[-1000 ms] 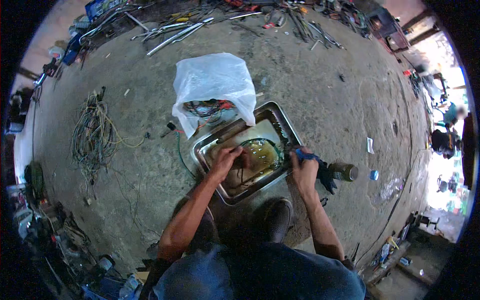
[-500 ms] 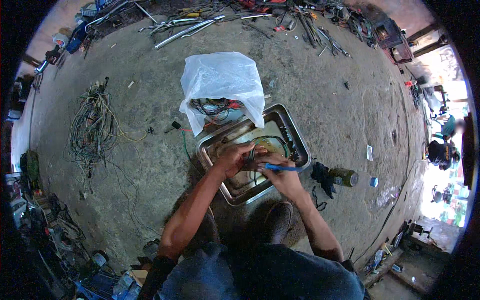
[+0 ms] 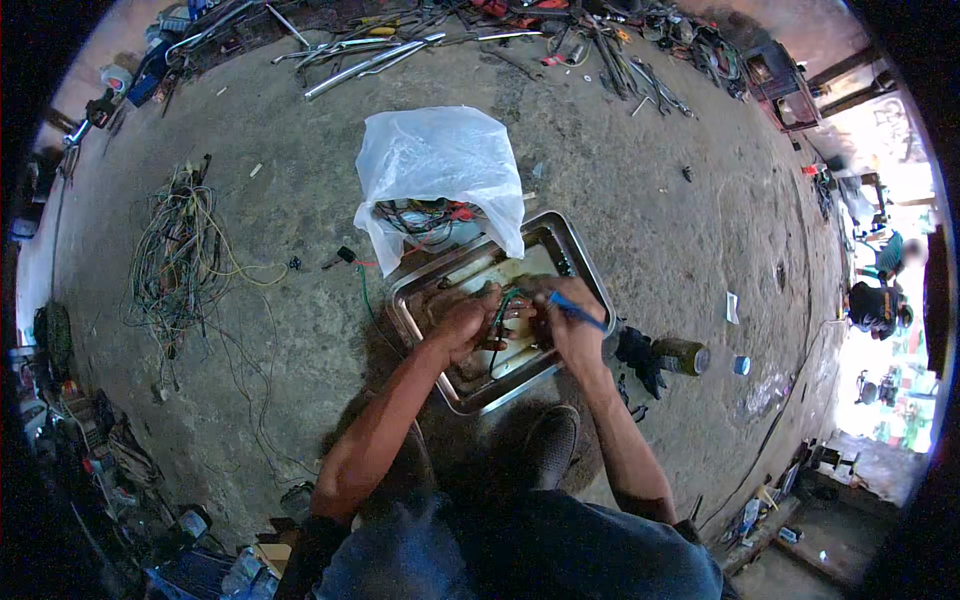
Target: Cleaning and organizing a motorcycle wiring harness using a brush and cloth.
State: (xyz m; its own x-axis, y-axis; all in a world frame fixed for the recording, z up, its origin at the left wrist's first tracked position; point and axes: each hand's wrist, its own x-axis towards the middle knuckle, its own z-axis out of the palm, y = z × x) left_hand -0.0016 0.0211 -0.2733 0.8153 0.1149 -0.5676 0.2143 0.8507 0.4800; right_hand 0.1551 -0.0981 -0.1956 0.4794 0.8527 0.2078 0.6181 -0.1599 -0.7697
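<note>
Over a shallow metal tray [image 3: 480, 405], my left hand [image 3: 462, 328] is closed around a dark green and black wire [image 3: 494, 338]. The wire hangs down from its fingers toward the tray floor. My right hand [image 3: 575, 335] is closed around a blue-handled tool [image 3: 578, 309], its handle sticking out past the knuckles to the right. The working end of this tool is hidden by the fingers and blurred. Both hands are close together, the right one slightly apart from the wire. Murky liquid and dark residue coat the tray's inside.
A white plastic bag [image 3: 440, 150] full of wires overlaps the tray's far edge. A tangled wire heap [image 3: 180, 260] lies left. Beside the tray at right are a black glove [image 3: 640, 360] and a jar [image 3: 682, 356]. Metal tools [image 3: 370, 62] line the far floor.
My right hand has drawn slightly up and right from my left, and the blue handle now tilts more steeply. The wire in my left hand shows more fully.
</note>
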